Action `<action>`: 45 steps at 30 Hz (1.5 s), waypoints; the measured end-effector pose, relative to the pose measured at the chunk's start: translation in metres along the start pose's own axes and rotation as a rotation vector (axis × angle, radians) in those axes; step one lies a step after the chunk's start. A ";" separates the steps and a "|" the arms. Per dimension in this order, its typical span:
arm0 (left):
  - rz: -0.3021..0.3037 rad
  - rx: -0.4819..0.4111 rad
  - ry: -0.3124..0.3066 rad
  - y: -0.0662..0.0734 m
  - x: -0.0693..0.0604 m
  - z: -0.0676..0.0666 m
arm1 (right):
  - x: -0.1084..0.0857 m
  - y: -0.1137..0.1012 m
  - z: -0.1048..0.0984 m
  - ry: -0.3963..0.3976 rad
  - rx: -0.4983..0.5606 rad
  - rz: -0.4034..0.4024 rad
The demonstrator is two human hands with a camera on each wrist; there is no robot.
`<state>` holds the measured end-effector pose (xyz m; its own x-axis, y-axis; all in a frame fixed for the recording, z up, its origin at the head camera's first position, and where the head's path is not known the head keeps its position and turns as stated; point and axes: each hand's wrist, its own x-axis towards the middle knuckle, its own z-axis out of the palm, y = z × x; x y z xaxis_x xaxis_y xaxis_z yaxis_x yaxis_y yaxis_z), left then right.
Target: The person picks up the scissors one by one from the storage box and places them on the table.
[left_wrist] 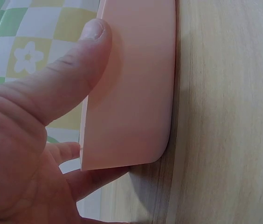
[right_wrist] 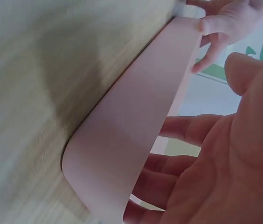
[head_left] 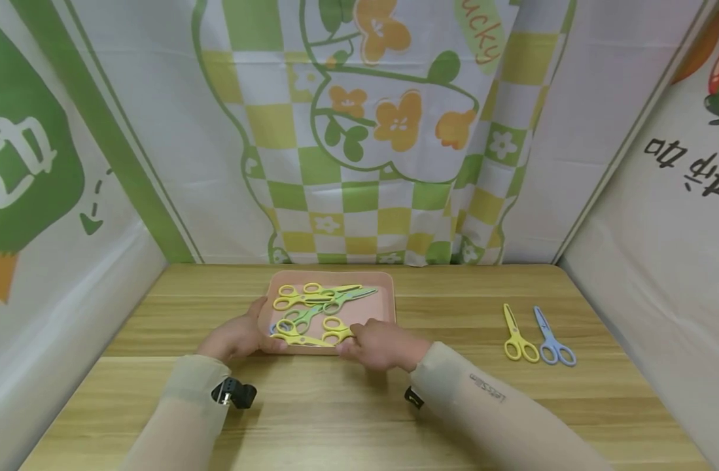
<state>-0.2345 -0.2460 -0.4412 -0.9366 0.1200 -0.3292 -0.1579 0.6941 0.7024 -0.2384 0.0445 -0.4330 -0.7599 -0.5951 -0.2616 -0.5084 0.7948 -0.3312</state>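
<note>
A pink tray [head_left: 385, 307] on the table holds several scissors. My left hand [head_left: 244, 333] grips its near left corner, the thumb against the front wall [left_wrist: 131, 93] and the fingers round the left side. My right hand [head_left: 383, 343] reaches over the front rim, fingers inside the tray beside yellow scissors [head_left: 333, 324]. In the right wrist view its thumb stands apart from the wall; the fingertips are hidden. Yellow scissors [head_left: 297, 337] lie along the front. Green scissors [head_left: 303, 317] cross the middle, and yellow ones [head_left: 294, 297] lie behind. A blue handle [head_left: 275, 327] shows partly at left.
On the table [head_left: 335, 418], right of the tray, lie yellow scissors [head_left: 516, 340] and blue scissors [head_left: 550, 340] side by side, blades pointing away. A checked, flowered curtain [head_left: 347, 216] hangs behind the table, with printed sheets at both sides.
</note>
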 end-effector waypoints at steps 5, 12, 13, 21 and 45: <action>0.018 -0.004 0.003 -0.001 0.000 0.001 | 0.009 0.003 -0.006 -0.034 -0.035 0.021; 0.033 -0.016 0.001 -0.003 0.001 0.002 | 0.018 0.002 -0.014 -0.069 -0.086 -0.042; 0.031 -0.018 0.001 -0.003 0.001 0.002 | 0.019 0.002 -0.013 -0.077 -0.088 -0.047; 0.032 -0.022 -0.004 0.000 0.001 0.000 | 0.029 0.008 -0.018 -0.122 -0.163 -0.019; 0.024 -0.018 -0.010 -0.002 0.000 0.001 | 0.060 0.000 -0.019 -0.015 -0.399 0.149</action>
<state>-0.2340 -0.2467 -0.4428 -0.9371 0.1433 -0.3183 -0.1412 0.6784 0.7210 -0.2916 0.0112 -0.4311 -0.8327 -0.4693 -0.2940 -0.5123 0.8543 0.0874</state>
